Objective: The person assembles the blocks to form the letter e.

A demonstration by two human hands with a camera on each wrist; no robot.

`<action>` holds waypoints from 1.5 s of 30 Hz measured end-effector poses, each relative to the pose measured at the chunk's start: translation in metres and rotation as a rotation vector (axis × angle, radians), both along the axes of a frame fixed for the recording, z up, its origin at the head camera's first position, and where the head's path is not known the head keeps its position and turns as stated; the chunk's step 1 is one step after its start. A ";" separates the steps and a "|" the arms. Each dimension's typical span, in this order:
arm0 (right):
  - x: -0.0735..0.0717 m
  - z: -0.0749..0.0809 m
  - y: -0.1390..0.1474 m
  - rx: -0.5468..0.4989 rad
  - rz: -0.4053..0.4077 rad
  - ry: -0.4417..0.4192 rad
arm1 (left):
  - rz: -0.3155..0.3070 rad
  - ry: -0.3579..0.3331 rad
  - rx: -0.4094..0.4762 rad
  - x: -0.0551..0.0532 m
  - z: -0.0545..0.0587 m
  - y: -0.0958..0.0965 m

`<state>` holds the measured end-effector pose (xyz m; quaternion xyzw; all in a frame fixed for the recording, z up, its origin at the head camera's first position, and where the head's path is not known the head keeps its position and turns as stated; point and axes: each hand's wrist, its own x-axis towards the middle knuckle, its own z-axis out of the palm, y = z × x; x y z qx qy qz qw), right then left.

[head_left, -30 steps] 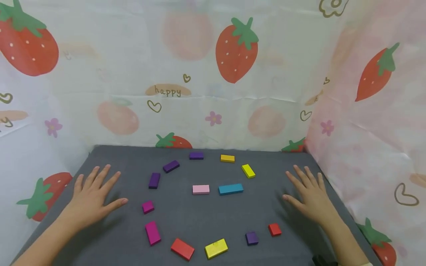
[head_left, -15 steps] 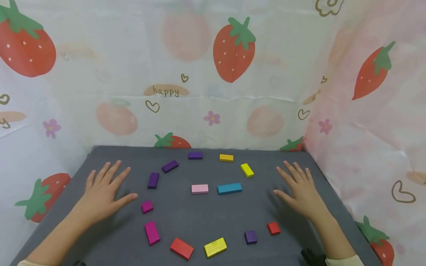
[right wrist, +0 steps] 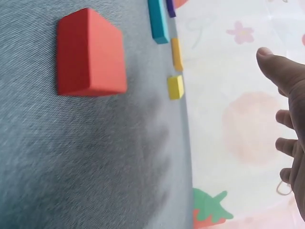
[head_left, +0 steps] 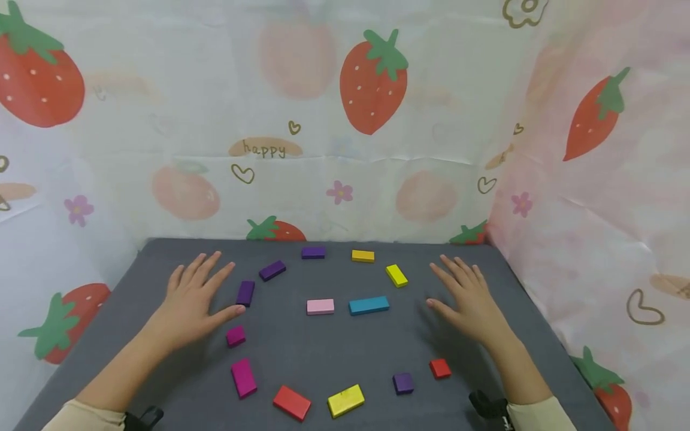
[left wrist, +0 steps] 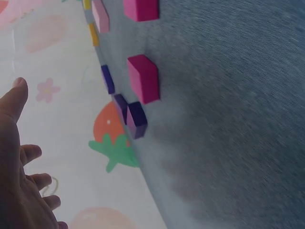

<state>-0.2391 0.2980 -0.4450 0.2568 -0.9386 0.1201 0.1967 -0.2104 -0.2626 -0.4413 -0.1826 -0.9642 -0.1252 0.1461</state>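
My left hand (head_left: 190,305) hovers over the left part of the grey cloth, fingers spread, holding nothing. In the head view its thumb tip overlaps the lower end of a purple block (head_left: 245,292); a magenta block (head_left: 235,336) lies just below the thumb. On the right, my right hand (head_left: 470,302) is likewise raised above the cloth with spread fingers and nothing in it. Nearest to it are a slim yellow block (head_left: 396,275) and a small red block (head_left: 440,369), which looms large as a red block (right wrist: 90,55) in the right wrist view.
Between the hands lie a pink block (head_left: 320,307) and a blue block (head_left: 369,305). Farther back are two more purple blocks and an orange-yellow block (head_left: 363,256). Along the front sit a larger red block (head_left: 292,403), a yellow block (head_left: 346,400) and a purple cube (head_left: 403,383). Strawberry-printed curtains (head_left: 323,72) enclose the table.
Both hands have moved inward toward the middle, the left one to the right and the right one to the left. The blocks keep their places; the head view has shifted slightly.
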 end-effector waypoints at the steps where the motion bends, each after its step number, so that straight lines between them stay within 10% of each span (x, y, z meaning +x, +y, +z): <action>1: -0.002 0.001 -0.001 -0.001 0.001 -0.002 | -0.004 0.001 0.004 -0.001 0.000 0.002; 25: -0.020 0.010 -0.042 -0.013 0.047 -0.080 | -0.083 -0.034 -0.033 -0.026 0.015 0.060; 45: -0.028 0.002 -0.083 -0.035 0.109 -0.136 | -0.136 -0.079 -0.062 -0.047 -0.001 0.105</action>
